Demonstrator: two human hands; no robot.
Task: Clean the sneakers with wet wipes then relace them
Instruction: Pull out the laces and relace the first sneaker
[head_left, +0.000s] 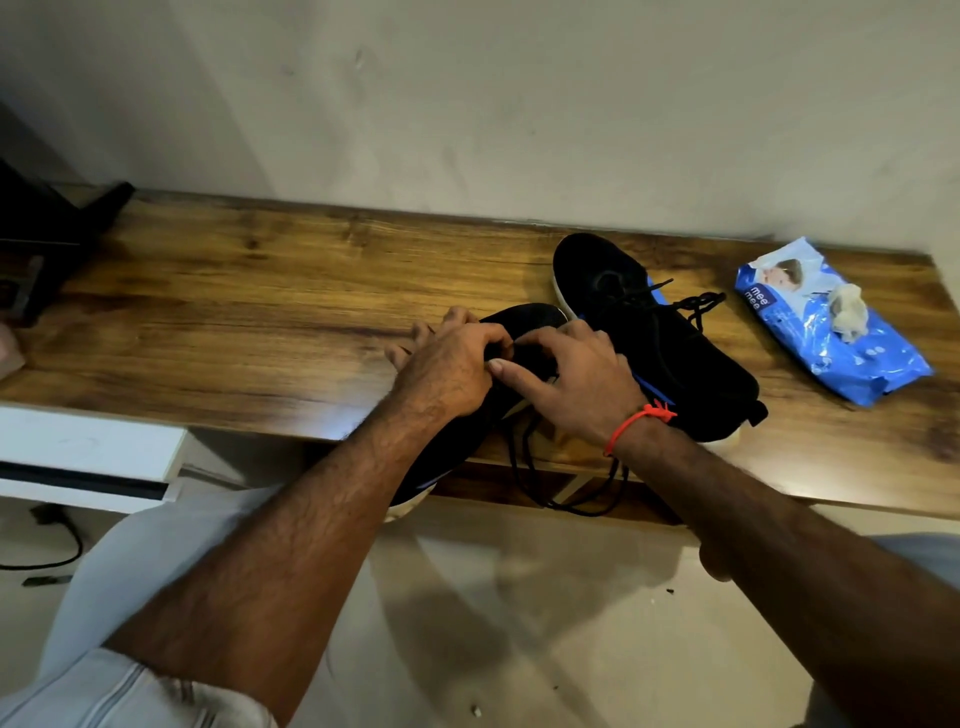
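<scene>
Both my hands are curled over the near sneaker (524, 325) at the middle of the frame: my left hand (449, 371) and right hand (574, 379) pinch what looks like its black lace (524, 467) between fingertips, though the exact pinch is partly hidden. That lace hangs in loops over the front edge of the wooden table (249, 291). The sneaker's heel juts past that edge toward me. A second sneaker (654, 332) lies just beside it to the right, laces in place. Farther right, well apart, sits a blue pack of wipes (841, 338) with a crumpled used wipe (847, 312) on top. A plain pale wall (467, 104) backs the table. Bare wood fills the left half, up to a dark object (47, 239) at the far left
</scene>
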